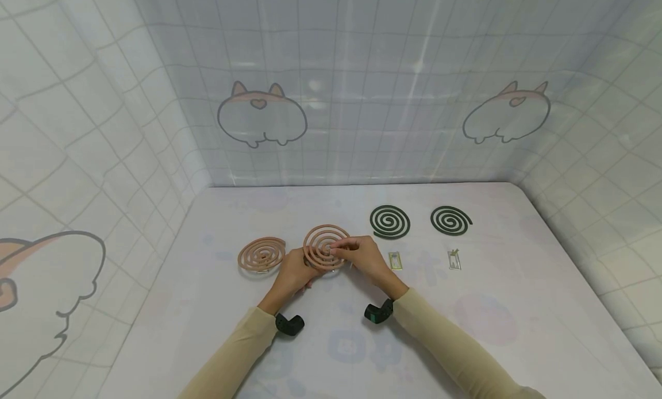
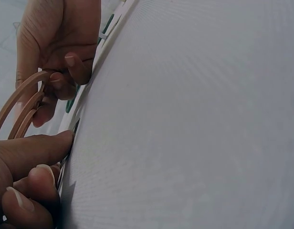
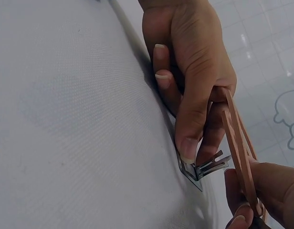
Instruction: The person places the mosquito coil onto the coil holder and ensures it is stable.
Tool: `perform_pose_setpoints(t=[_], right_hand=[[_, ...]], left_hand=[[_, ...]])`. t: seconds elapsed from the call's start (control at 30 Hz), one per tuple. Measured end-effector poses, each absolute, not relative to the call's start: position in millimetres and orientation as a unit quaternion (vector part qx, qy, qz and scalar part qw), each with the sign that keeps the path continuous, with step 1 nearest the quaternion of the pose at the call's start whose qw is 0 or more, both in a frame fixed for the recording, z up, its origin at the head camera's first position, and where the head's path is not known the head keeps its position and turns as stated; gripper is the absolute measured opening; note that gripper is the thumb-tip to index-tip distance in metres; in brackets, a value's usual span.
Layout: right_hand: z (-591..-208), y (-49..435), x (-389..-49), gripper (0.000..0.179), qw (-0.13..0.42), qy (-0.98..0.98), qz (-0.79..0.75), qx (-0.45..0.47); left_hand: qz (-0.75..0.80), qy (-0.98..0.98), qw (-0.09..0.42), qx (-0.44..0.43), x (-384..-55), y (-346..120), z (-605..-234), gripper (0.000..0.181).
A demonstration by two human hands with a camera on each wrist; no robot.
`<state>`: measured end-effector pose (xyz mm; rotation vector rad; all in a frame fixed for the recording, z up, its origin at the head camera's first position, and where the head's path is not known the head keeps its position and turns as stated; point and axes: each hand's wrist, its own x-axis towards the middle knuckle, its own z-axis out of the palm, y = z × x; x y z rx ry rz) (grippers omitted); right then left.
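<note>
My right hand (image 1: 364, 255) pinches a brown mosquito coil (image 1: 326, 250) near its middle, fingertips on the inner turns. The coil is tilted, its face toward the head camera. Below and behind it, my left hand (image 1: 293, 272) holds a small metal coil stand (image 3: 189, 172) down at the tabletop. In the right wrist view the left thumb (image 3: 189, 148) presses on the stand's flat plate, and its bent-up prongs point toward the coil. The coil hides part of the left fingers in the head view.
To the left, another brown coil (image 1: 262, 255) sits raised over a metal stand. Two dark green coils (image 1: 390, 222) lie flat at the back right. In front of them lie a gold-coloured stand (image 1: 395, 261) and a silver stand (image 1: 454, 260). Patterned cloth walls surround the white table (image 1: 465, 353).
</note>
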<state>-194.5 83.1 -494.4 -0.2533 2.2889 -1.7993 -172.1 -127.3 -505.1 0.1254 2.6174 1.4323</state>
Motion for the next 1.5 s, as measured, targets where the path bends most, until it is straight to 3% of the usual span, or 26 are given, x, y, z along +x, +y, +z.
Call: perform_pose_setpoints(t=[0.57,1.5], right_hand=[[-491.5,78.2,-196.1,0.011,0.100,0.800,-0.587,-0.070],[-485.1,78.9,-201.9,0.011,0.133,0.809,-0.566,-0.085]], left_hand=[[0.475,0.875,0.077,0.043,-172.1,-126.7,-503.8,0.020],[0.477,0.875,0.074,0.037,-171.7,-125.0,-503.5,0.017]])
